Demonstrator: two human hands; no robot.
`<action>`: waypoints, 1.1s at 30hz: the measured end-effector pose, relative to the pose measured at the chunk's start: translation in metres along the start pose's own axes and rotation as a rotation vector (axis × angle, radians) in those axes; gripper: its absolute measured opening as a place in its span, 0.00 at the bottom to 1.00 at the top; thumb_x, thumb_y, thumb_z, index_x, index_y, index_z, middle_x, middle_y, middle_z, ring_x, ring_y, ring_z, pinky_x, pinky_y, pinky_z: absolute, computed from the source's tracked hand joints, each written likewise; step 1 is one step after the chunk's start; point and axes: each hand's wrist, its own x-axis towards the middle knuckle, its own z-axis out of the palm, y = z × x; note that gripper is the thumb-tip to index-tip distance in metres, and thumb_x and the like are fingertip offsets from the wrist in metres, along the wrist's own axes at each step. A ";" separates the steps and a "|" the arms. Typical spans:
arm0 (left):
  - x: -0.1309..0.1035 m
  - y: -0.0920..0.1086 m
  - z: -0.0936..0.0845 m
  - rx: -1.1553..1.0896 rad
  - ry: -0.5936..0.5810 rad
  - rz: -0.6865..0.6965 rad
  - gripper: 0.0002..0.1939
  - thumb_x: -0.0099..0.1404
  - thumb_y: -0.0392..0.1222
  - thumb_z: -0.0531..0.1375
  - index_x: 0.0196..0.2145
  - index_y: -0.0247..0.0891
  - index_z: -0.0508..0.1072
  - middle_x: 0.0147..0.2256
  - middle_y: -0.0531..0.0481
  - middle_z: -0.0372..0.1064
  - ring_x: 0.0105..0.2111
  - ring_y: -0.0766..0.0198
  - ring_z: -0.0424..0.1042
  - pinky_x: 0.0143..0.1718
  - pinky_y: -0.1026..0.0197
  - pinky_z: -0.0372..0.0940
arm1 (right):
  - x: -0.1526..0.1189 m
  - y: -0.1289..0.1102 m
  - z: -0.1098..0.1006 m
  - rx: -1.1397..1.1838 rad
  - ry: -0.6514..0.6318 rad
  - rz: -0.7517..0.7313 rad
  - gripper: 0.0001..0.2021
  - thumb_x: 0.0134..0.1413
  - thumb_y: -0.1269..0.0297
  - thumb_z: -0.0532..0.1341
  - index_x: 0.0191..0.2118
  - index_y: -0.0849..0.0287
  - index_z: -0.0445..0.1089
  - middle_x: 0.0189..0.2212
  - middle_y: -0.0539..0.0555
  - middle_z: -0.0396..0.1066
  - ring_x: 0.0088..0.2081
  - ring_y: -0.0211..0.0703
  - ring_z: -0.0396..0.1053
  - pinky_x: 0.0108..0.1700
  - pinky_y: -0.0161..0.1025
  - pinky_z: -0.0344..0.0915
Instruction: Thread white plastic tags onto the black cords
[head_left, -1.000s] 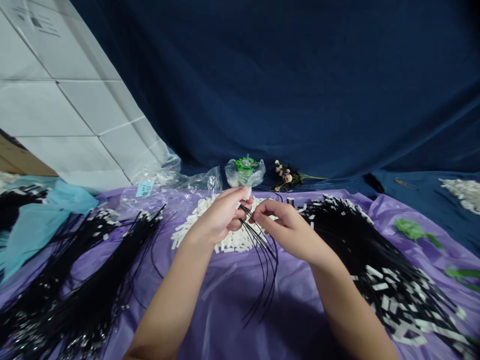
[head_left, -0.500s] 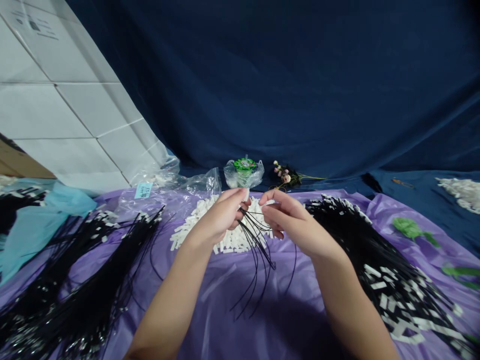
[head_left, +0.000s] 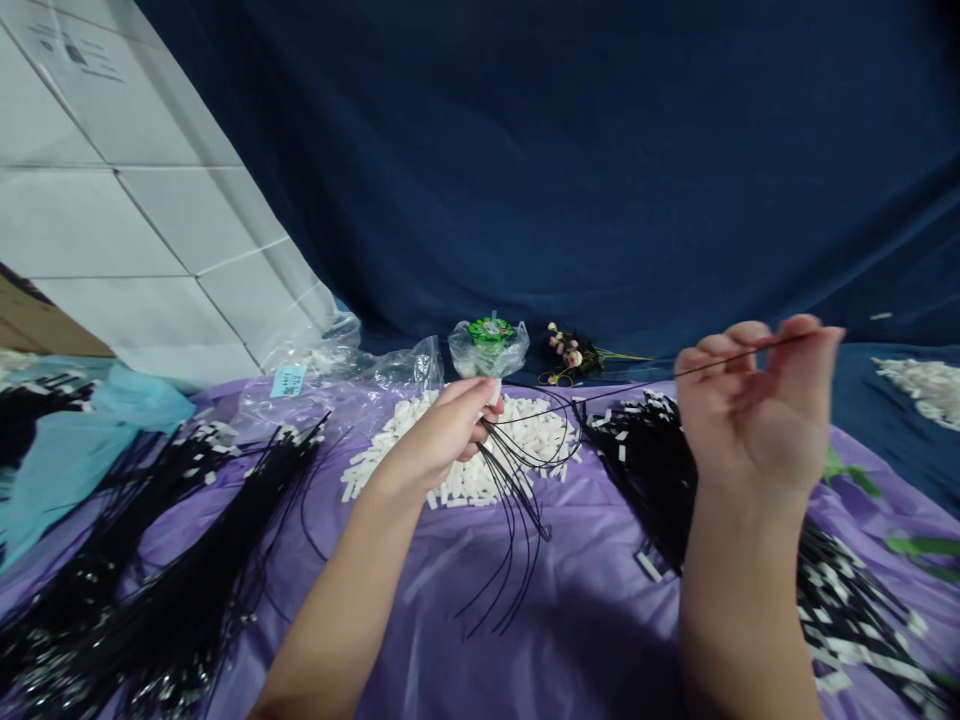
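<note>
My left hand (head_left: pixel 442 430) is closed around a small bunch of thin black cords (head_left: pixel 514 490), whose loose ends hang over the purple cover. A small white piece (head_left: pixel 494 392) sticks up at its thumb and fingertips. To the right, my raised right hand (head_left: pixel 757 400) pinches one black cord (head_left: pixel 637 385) between thumb and forefinger; this cord runs back towards my left hand. Below and behind my left hand lies a heap of white pieces (head_left: pixel 457 480).
Black cord bundles lie at left (head_left: pixel 217 560) and right (head_left: pixel 660 460) on the purple cover (head_left: pixel 585 580). Behind are a clear plastic bag (head_left: pixel 390 370), a green item in plastic (head_left: pixel 491 332) and small flowers (head_left: pixel 571 352). White boxes (head_left: pixel 112 220) stand at back left.
My right hand has moved far right and up from beside my left hand, drawing out one cord. My left hand has stayed in place with the bunch.
</note>
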 end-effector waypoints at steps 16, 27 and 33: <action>-0.016 0.005 0.009 0.013 -0.251 0.204 0.16 0.69 0.53 0.53 0.30 0.38 0.61 0.25 0.56 0.50 0.20 0.74 0.45 0.19 0.68 0.43 | -0.058 0.044 0.018 -1.371 -0.550 -0.366 0.04 0.59 0.65 0.62 0.33 0.57 0.73 0.26 0.50 0.73 0.24 0.35 0.66 0.27 0.36 0.62; -0.033 0.005 0.015 0.143 -0.170 0.377 0.18 0.71 0.54 0.49 0.29 0.38 0.60 0.25 0.55 0.52 0.24 0.71 0.52 0.23 0.69 0.52 | -0.064 0.049 0.016 -1.316 -0.491 -0.328 0.06 0.59 0.70 0.60 0.41 0.55 0.63 0.26 0.46 0.69 0.21 0.32 0.62 0.24 0.33 0.58; -0.036 0.007 0.015 0.204 -0.154 0.437 0.19 0.72 0.52 0.48 0.27 0.38 0.58 0.25 0.54 0.52 0.24 0.70 0.53 0.22 0.67 0.51 | -0.066 0.045 0.013 -1.263 -0.498 -0.210 0.08 0.58 0.67 0.62 0.37 0.54 0.60 0.23 0.46 0.69 0.20 0.34 0.64 0.22 0.35 0.56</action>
